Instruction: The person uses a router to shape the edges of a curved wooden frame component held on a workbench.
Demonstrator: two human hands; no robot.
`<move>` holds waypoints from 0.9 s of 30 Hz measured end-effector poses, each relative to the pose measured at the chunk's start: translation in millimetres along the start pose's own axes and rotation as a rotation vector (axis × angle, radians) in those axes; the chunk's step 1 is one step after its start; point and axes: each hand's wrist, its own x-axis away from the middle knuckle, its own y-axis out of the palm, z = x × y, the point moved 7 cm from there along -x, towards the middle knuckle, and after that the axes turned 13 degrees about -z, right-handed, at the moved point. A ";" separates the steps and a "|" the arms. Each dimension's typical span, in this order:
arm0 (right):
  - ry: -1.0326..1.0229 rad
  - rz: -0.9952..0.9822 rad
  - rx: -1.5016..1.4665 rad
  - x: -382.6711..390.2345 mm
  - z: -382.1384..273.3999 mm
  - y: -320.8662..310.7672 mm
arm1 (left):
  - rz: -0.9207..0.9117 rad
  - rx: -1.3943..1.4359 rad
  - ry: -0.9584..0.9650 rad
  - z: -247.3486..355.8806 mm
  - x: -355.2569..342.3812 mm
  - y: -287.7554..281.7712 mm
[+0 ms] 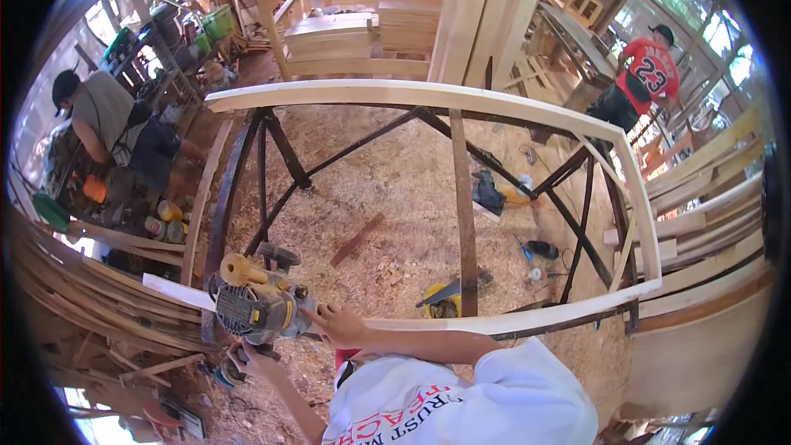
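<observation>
— Sander point(254, 303), yellow and black, sitting on the near rail of the pale wooden frame point(428, 97), at that frame's near-left corner. Round yellow knob poking up on top.

— Hands?

— Left hand point(251, 356) just below the frame's near rail, curled around the tool's rear grip. Right hand point(336, 323) resting against the tool's right side, fingers bent and pressed to the housing, wrist lying along the rail.

— Left of the frame?

— Crouched person in a grey shirt point(103, 115), well apart from it, beside a cluttered bench. Stacked bent planks point(91, 280) just left of the near-left corner.

— Under the frame?

— Dark metal trestle legs point(284, 148), sawdust-covered floor point(387, 198), a brown upright slat point(464, 214) crossing the opening.

— Right of it?

— Standing person in a red jersey point(647, 74) beyond the far-right corner, back turned. More pale boards point(709, 198) stacked just right of the frame.
</observation>
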 end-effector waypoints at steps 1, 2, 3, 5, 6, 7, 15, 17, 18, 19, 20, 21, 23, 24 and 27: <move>0.004 0.010 -0.012 -0.1 0.7 -1.1 | -0.022 -0.092 0.009 -3.6 -1.8 -6.1; -0.008 0.019 -0.019 -1.1 -0.6 2.0 | -0.032 -0.105 0.018 5.7 -1.9 -3.1; -0.019 0.028 -0.027 -3.6 -2.7 4.9 | 0.032 -0.044 -0.024 9.2 3.1 -1.4; 0.011 0.005 -0.046 -5.5 3.3 12.5 | 0.074 0.007 -0.063 7.7 4.8 3.4; 0.007 -0.030 -0.048 -8.0 3.3 13.5 | 0.081 -0.010 -0.050 9.7 4.3 1.0; 0.012 -0.024 -0.054 -8.6 3.3 11.9 | 0.058 -0.033 -0.062 11.5 4.0 0.4; 0.001 -0.103 -0.070 -3.5 1.4 -0.7 | 0.030 -0.051 0.034 3.6 -0.6 -3.3; -0.001 -0.068 -0.084 -1.9 1.4 -2.4 | 0.016 -0.064 -0.006 2.3 -0.4 -3.6; -0.007 -0.037 -0.092 -1.4 1.9 -3.1 | 0.015 -0.067 -0.006 1.7 -0.7 -3.0; -0.006 -0.037 -0.094 -1.9 2.5 -1.6 | 0.033 -0.043 -0.011 -0.6 -1.8 -2.7; -0.003 -0.026 -0.078 -2.4 2.4 -2.4 | 0.055 -0.021 -0.017 -4.1 -2.1 -5.0; 0.000 -0.014 -0.062 -2.9 2.0 -3.2 | 0.058 -0.024 -0.019 -7.4 -3.5 -8.2; -0.004 -0.084 -0.107 -5.0 3.3 -0.3 | -0.006 -0.147 0.086 -2.0 -6.7 -6.4; -0.005 -0.149 -0.150 -6.3 4.6 2.3 | -0.004 -0.143 0.084 -2.0 -6.2 -7.5; 0.005 -0.104 -0.136 -8.1 3.6 6.9 | 0.005 -0.178 0.055 7.6 -1.3 -4.7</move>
